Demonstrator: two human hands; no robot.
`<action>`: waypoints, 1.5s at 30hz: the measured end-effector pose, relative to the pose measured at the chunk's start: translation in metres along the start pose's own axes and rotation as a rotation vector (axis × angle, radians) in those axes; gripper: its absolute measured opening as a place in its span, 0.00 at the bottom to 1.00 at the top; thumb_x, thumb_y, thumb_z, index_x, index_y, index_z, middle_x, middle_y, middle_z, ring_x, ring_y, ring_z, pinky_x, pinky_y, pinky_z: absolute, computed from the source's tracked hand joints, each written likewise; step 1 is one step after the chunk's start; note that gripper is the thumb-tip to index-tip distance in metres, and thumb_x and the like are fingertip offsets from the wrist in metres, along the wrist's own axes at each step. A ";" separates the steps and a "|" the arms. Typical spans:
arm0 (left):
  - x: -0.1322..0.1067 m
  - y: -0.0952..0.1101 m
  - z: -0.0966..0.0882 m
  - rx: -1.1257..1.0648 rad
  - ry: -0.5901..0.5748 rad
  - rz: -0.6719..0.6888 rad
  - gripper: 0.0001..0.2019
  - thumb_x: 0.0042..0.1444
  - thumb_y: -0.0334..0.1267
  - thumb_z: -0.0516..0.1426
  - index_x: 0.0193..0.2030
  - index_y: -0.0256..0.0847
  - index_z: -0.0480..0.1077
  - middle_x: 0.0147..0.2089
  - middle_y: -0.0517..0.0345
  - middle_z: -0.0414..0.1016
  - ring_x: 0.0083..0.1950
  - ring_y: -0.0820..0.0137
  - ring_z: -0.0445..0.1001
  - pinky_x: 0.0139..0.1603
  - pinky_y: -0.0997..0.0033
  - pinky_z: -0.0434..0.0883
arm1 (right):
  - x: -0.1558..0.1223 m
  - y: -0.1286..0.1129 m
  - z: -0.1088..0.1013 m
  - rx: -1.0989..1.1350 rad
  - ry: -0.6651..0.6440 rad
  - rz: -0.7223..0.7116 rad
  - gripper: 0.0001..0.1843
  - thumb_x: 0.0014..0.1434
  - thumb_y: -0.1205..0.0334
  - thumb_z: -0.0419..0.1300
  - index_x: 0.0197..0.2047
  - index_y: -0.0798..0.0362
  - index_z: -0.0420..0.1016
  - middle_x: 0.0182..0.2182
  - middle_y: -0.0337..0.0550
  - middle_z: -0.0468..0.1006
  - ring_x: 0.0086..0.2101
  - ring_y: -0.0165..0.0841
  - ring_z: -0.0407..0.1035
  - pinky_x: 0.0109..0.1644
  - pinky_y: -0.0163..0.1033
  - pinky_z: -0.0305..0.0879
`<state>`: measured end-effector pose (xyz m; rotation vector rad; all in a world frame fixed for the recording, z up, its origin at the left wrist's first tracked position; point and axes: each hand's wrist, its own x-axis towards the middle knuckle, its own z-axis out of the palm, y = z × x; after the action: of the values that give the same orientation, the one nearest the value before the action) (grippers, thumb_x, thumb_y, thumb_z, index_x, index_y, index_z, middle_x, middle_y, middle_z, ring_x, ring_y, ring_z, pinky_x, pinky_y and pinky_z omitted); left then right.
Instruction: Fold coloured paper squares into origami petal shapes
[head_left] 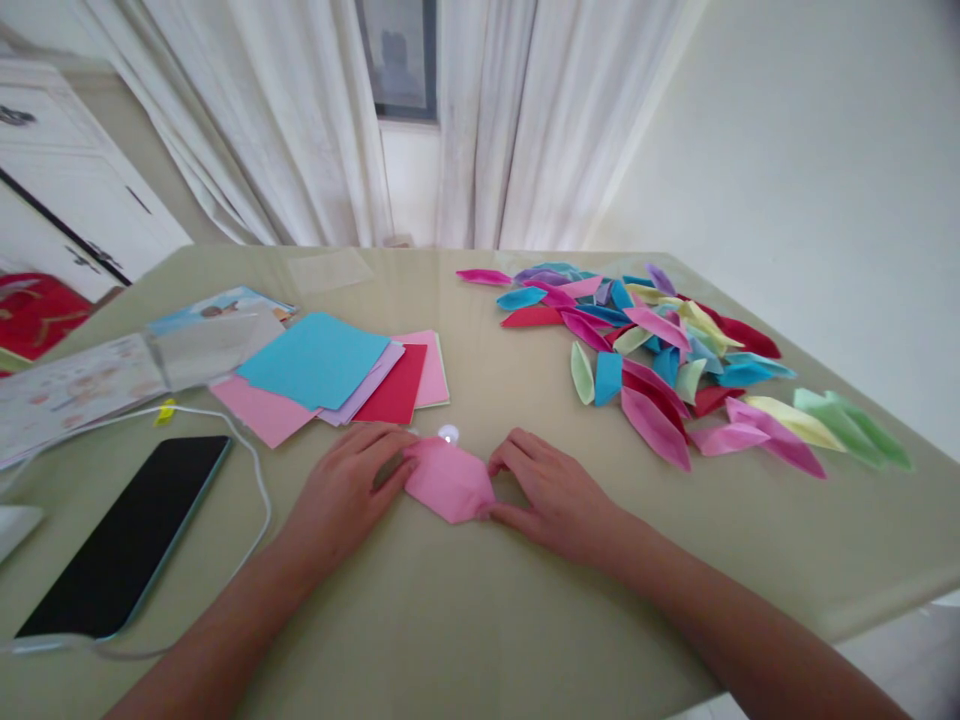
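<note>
A pink sheet of origami paper (450, 482), folded to a six-sided shape, lies on the table between my two hands. My left hand (358, 482) pinches its upper left corner between thumb and fingers. On the other side, my right hand (546, 490) has thumb and forefinger closed on its right edge. Just beyond the paper is a small shiny round spot (448, 434), too small to name. Behind my left hand lies a loose stack of square paper, with a blue sheet (319, 362) on top and a red sheet (397, 388) showing below.
Many folded paper boats (656, 420) in several colours spread over the right side of the table (465, 620). At left lie a black-screened phone (135, 530), a white cable (262, 480) and a printed paper packet (82, 390). White curtains (300, 120) hang behind.
</note>
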<state>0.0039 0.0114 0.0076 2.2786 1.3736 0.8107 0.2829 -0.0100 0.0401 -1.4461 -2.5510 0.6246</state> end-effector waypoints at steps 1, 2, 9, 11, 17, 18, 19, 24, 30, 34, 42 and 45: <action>0.000 0.002 -0.001 -0.044 -0.004 -0.026 0.11 0.68 0.43 0.56 0.49 0.44 0.78 0.49 0.53 0.82 0.50 0.59 0.79 0.52 0.58 0.74 | 0.000 0.001 0.000 0.012 0.004 0.009 0.17 0.65 0.51 0.68 0.49 0.52 0.72 0.47 0.47 0.75 0.48 0.43 0.73 0.50 0.46 0.69; -0.001 0.005 -0.002 -0.094 -0.014 -0.065 0.10 0.68 0.43 0.57 0.47 0.44 0.77 0.47 0.53 0.82 0.48 0.61 0.80 0.48 0.62 0.75 | 0.000 0.002 0.000 0.021 0.014 0.017 0.16 0.66 0.51 0.68 0.50 0.52 0.72 0.47 0.47 0.75 0.48 0.43 0.73 0.50 0.46 0.70; -0.002 0.021 -0.005 -0.548 0.043 -0.254 0.08 0.66 0.44 0.61 0.45 0.42 0.75 0.41 0.57 0.82 0.40 0.67 0.80 0.40 0.71 0.75 | 0.002 0.010 0.002 0.182 0.227 -0.030 0.21 0.69 0.53 0.64 0.61 0.51 0.69 0.49 0.49 0.77 0.41 0.37 0.74 0.47 0.44 0.71; -0.002 0.024 -0.004 -0.620 0.035 -0.263 0.09 0.66 0.45 0.62 0.46 0.43 0.77 0.40 0.58 0.82 0.40 0.68 0.80 0.39 0.72 0.76 | 0.003 0.011 0.004 0.242 0.321 -0.063 0.20 0.70 0.54 0.63 0.62 0.50 0.69 0.48 0.48 0.77 0.40 0.35 0.74 0.46 0.43 0.72; -0.002 0.031 -0.005 -0.610 0.029 -0.292 0.13 0.68 0.46 0.59 0.53 0.46 0.80 0.47 0.56 0.84 0.45 0.65 0.82 0.44 0.69 0.79 | 0.003 0.010 0.006 0.292 0.509 -0.237 0.13 0.70 0.62 0.63 0.57 0.48 0.76 0.50 0.50 0.77 0.50 0.39 0.74 0.54 0.45 0.74; -0.002 0.031 -0.005 -0.605 0.026 -0.296 0.13 0.68 0.46 0.59 0.54 0.47 0.80 0.49 0.56 0.84 0.46 0.65 0.82 0.46 0.69 0.79 | 0.003 0.009 0.006 0.300 0.508 -0.254 0.14 0.69 0.62 0.63 0.57 0.48 0.76 0.50 0.50 0.77 0.50 0.39 0.74 0.54 0.45 0.74; -0.003 0.031 -0.006 -0.604 0.020 -0.301 0.14 0.69 0.47 0.58 0.55 0.48 0.79 0.51 0.56 0.84 0.47 0.65 0.81 0.47 0.69 0.79 | 0.002 0.009 0.005 0.316 0.504 -0.263 0.14 0.69 0.63 0.64 0.57 0.48 0.76 0.50 0.50 0.77 0.50 0.39 0.74 0.54 0.45 0.74; -0.007 0.030 -0.006 -0.758 0.027 -0.345 0.15 0.69 0.48 0.59 0.57 0.48 0.79 0.57 0.54 0.82 0.53 0.63 0.81 0.52 0.66 0.80 | 0.003 0.007 0.001 0.518 0.400 -0.192 0.06 0.64 0.60 0.69 0.41 0.51 0.78 0.49 0.48 0.76 0.49 0.37 0.74 0.55 0.43 0.73; -0.009 0.031 0.001 -0.823 0.026 -0.395 0.19 0.59 0.46 0.68 0.54 0.43 0.77 0.50 0.52 0.83 0.47 0.62 0.83 0.47 0.64 0.82 | 0.004 0.013 -0.003 0.640 0.427 -0.136 0.08 0.67 0.58 0.67 0.36 0.51 0.81 0.49 0.48 0.76 0.51 0.38 0.73 0.57 0.45 0.71; -0.007 0.031 0.005 -0.830 -0.058 -0.396 0.17 0.63 0.46 0.64 0.55 0.41 0.74 0.51 0.49 0.82 0.48 0.63 0.82 0.49 0.63 0.81 | 0.004 0.019 -0.005 0.672 0.507 -0.181 0.06 0.66 0.57 0.69 0.37 0.49 0.83 0.49 0.47 0.76 0.50 0.38 0.73 0.56 0.46 0.72; -0.007 0.036 0.003 -0.961 -0.116 -0.363 0.17 0.64 0.45 0.63 0.56 0.42 0.73 0.54 0.46 0.81 0.51 0.60 0.81 0.51 0.59 0.80 | 0.005 0.017 -0.009 0.979 0.448 -0.040 0.11 0.62 0.51 0.72 0.35 0.50 0.84 0.55 0.51 0.77 0.57 0.43 0.72 0.54 0.47 0.75; -0.008 0.036 0.001 -0.967 -0.034 -0.375 0.16 0.64 0.45 0.64 0.56 0.43 0.73 0.53 0.47 0.81 0.51 0.60 0.82 0.49 0.61 0.80 | 0.006 0.016 -0.010 1.083 0.272 0.019 0.11 0.64 0.52 0.70 0.43 0.51 0.86 0.60 0.50 0.74 0.57 0.43 0.71 0.54 0.45 0.75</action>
<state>0.0262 -0.0126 0.0252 1.2464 1.0036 0.9979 0.2953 0.0055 0.0416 -1.0183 -1.5054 1.3838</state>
